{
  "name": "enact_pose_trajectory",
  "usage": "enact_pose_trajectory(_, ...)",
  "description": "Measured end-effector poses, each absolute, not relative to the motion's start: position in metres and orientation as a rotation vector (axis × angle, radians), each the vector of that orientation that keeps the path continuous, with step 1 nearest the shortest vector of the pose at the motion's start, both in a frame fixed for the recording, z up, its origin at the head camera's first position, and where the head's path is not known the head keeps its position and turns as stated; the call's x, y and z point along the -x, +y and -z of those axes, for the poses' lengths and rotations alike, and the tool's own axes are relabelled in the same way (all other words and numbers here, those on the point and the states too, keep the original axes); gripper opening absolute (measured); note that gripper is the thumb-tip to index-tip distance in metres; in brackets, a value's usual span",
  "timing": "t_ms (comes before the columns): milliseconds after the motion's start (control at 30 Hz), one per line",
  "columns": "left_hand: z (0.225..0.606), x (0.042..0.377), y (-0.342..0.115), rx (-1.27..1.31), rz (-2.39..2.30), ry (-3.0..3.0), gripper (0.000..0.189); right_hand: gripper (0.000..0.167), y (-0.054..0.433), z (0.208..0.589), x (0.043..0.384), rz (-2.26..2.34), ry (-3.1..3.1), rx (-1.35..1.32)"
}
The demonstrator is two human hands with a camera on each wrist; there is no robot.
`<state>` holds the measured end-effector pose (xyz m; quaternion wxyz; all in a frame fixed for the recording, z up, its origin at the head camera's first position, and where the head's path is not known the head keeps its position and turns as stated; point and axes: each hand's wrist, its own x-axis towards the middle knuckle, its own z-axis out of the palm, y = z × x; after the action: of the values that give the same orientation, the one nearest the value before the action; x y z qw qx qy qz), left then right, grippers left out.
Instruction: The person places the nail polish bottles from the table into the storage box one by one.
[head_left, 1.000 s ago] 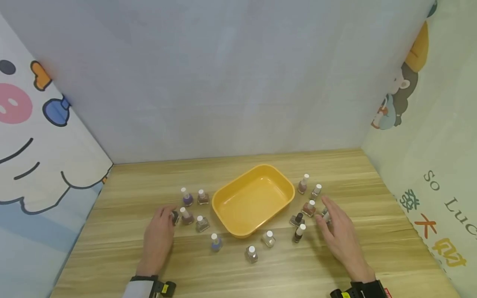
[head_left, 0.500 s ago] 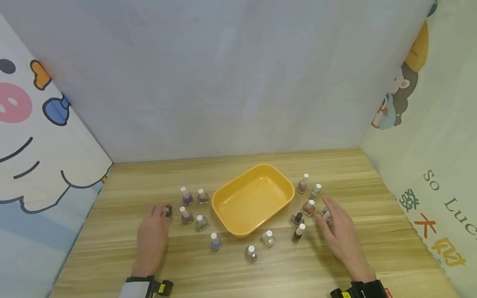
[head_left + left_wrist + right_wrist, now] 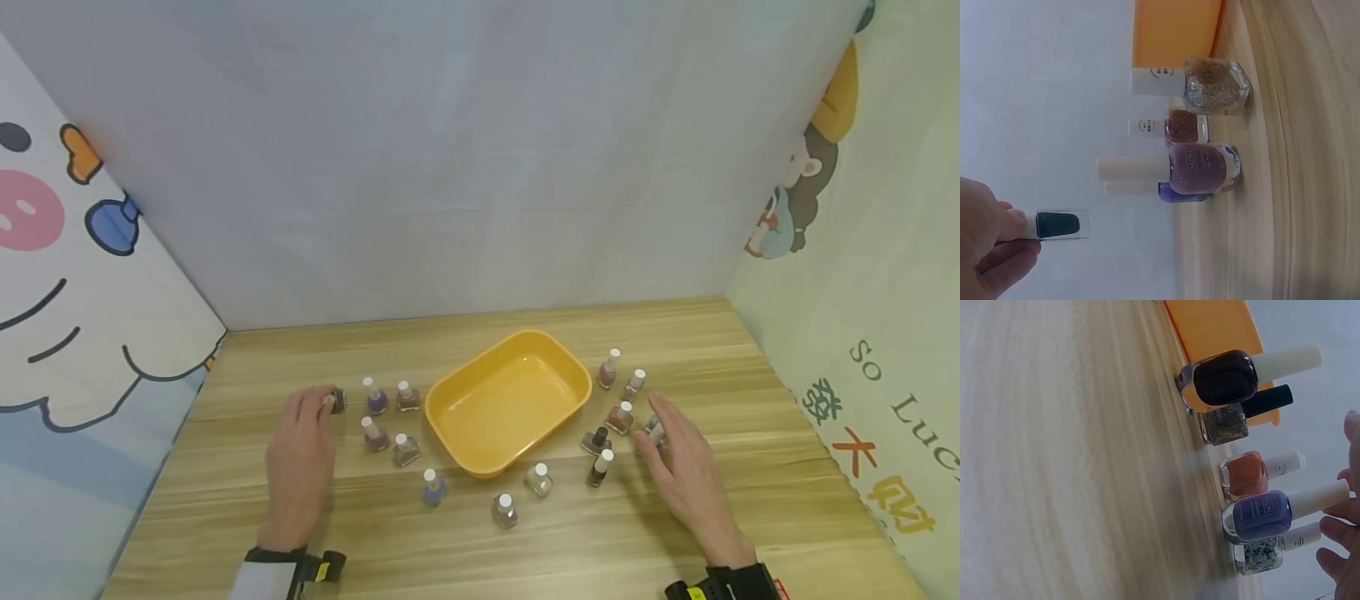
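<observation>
- Behind everything, one plain, faintly creased backdrop [image 3: 480, 167], then one wood-grain table [image 3: 465, 567].
- One yellow tray [image 3: 510, 400] at mid-table, smooth and glossy, a rectangle with rounded corners.
- Two hands, mine: my left hand [image 3: 302, 462] pinches one dark green bottle [image 3: 1058, 225] by its white cap [image 3: 1030, 226], off the table and left of the tray; my right hand [image 3: 690, 475] is loosely open, thumb and fingers apart about one small bottle [image 3: 656, 430], though I cannot tell whether they touch it.
- Thirteen glass bottles [image 3: 406, 450] standing, that small one included: four left of the tray, three in front, six right; some squarish, some rounded, some glittery.
- Fourteen slim caps altogether: thirteen white or pale, one black cap [image 3: 1269, 400].
</observation>
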<state>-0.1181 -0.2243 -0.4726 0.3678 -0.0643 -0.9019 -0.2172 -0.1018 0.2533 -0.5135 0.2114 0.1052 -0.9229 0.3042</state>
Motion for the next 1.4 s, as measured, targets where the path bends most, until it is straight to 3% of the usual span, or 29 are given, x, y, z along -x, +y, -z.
enact_pose_trajectory(1033, 0.444, 0.134, -0.161, 0.564, 0.438, -2.331, 0.023, 0.056, 0.253, 0.519, 0.099, -0.841, -2.6, -0.268)
enact_pose_trajectory(1400, 0.439, 0.145, -0.132, 0.85, 0.371, -2.484, 0.046, 0.056, 0.253, 0.519, 0.101, -0.844, -2.599, -0.268)
